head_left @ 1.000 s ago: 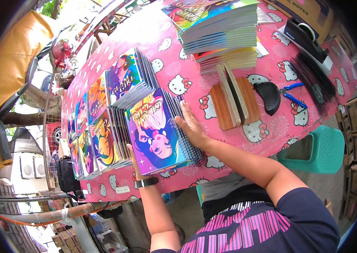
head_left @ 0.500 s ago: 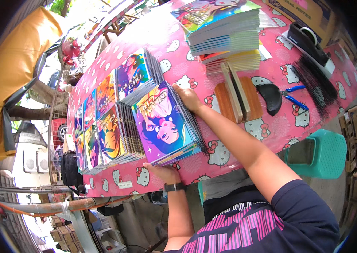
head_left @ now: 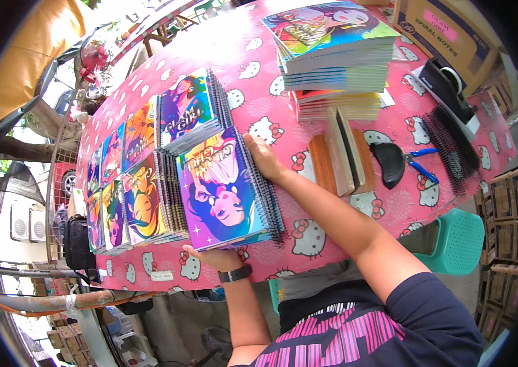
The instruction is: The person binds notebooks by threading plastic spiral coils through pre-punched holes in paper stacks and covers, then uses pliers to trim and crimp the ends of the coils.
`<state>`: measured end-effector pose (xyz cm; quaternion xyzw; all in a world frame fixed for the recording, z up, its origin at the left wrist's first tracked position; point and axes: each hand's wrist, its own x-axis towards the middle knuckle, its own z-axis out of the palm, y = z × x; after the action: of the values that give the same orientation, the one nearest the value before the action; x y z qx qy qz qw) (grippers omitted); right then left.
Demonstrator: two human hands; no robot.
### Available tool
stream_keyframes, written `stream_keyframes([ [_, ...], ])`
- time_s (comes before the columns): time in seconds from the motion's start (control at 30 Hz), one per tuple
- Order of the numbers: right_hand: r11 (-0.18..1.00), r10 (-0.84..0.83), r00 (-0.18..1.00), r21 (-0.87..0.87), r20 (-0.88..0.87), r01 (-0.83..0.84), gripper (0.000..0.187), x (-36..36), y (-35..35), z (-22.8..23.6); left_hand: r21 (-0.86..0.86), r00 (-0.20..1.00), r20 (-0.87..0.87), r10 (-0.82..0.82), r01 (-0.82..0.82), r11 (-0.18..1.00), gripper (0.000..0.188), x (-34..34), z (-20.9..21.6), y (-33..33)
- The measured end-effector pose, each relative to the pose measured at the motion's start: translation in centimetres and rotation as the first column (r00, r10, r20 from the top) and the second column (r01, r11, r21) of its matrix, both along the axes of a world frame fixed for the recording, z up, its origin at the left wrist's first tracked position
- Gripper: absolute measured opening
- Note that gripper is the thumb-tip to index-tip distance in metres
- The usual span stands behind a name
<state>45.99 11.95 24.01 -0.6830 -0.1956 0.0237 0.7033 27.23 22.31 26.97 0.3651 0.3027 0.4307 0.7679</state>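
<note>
A stack of spiral notebooks (head_left: 225,192) with purple-and-blue illustrated covers is held between my two hands at the near side of the table. My left hand (head_left: 215,258), with a dark band at the wrist, grips its near edge; those fingertips are partly hidden by the stack. At the far end of the coil side, my right hand (head_left: 263,158) is closed on the edge, some fingers out of sight. Left of it sit orange-covered notebooks (head_left: 144,199), their coils beside the held stack. Beyond lies another notebook stack (head_left: 186,107) with a dark-haired figure on the cover.
A tall pile of notebook blocks without coils (head_left: 335,58) stands at the far right. Wooden blocks (head_left: 339,153), a black curved object (head_left: 388,165), blue-handled pliers (head_left: 421,165), loose black coils (head_left: 451,147) and a cardboard box (head_left: 448,40) lie rightward. A green stool (head_left: 458,241) is beside the table.
The held stack has shifted left, nearer the orange-covered notebooks, with both hands still on it. My view has also turned slightly, showing more of the box at the right.
</note>
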Motion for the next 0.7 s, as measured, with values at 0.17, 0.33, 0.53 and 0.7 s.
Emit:
stream_keyframes([
  [0.17,0.912,-0.201,0.773,-0.173,0.602,0.372,0.048,-8.3,-8.1,7.9,0.086,0.909,0.138,-0.392,0.384,0.919,0.056,-5.6,-4.9,7.6],
  [0.33,0.681,-0.323,0.844,-0.513,0.429,0.522,0.053,-11.7,-19.4,9.1,0.71,0.986,-0.046,0.163,-0.083,0.699,0.032,-4.0,3.5,2.0],
  [0.53,0.695,0.196,0.947,-0.717,0.254,0.049,0.051,-13.9,-25.7,10.6,0.978,0.973,-0.159,-0.169,0.178,0.105,0.044,-4.0,8.5,-5.8],
  [0.7,0.718,0.338,0.935,-0.672,0.109,-0.181,0.048,-10.5,-28.3,13.9,0.825,0.771,-0.562,-0.299,0.494,-0.276,0.062,-2.5,6.7,-12.8],
])
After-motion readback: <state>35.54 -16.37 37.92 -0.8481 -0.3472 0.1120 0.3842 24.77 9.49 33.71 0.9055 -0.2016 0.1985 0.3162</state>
